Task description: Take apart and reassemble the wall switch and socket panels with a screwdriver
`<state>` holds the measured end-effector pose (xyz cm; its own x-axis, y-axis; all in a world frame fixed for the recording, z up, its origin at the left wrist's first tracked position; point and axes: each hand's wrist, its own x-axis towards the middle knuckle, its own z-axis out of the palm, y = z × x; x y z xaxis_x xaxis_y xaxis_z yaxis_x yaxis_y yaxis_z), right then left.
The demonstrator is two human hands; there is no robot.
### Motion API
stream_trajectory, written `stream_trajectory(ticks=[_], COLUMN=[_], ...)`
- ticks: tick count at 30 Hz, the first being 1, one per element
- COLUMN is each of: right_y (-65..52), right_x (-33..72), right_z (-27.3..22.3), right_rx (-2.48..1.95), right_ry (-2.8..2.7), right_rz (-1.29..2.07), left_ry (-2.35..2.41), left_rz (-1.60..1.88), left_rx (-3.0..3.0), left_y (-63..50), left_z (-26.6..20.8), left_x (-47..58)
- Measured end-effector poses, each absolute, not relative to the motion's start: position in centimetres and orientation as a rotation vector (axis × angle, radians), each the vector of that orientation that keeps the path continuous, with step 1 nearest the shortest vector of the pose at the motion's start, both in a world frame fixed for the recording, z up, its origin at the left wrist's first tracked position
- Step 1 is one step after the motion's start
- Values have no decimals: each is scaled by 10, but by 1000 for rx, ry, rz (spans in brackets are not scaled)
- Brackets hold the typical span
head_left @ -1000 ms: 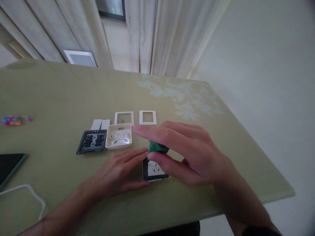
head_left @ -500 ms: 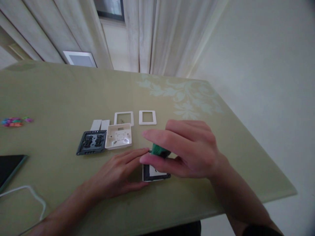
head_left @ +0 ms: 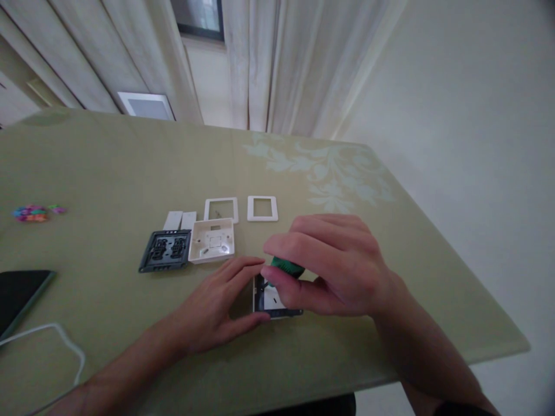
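Open shallow white plastic box, centre-left.
Lower centre, right hand grips green handle, partly obscuring black-and-white square socket; left hand, thumb spread wide, touches socket's edge.

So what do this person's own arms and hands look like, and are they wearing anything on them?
Both the left hand and the right hand are bare: no gloves, rings or watch show. The left forearm is uncovered as far as it shows. On the right forearm, a black edge shows, probably a sleeve.
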<state>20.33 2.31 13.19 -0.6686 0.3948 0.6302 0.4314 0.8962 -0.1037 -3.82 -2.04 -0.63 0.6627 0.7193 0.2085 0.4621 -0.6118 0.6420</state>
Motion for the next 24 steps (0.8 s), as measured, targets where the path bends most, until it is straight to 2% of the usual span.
stream_trajectory(ticks=[10,24], right_y=[21,17], right_x=[215,224], right_z=[139,148], right_rx=[-582,-600], right_ry=[-2248,-2217], right_rz=[37,11], left_ry=[908,916], left_rz=[609,605], left_rx=[2204,2095], left_y=[-23,-22], left_z=[-7,-3], left_x=[-23,-24])
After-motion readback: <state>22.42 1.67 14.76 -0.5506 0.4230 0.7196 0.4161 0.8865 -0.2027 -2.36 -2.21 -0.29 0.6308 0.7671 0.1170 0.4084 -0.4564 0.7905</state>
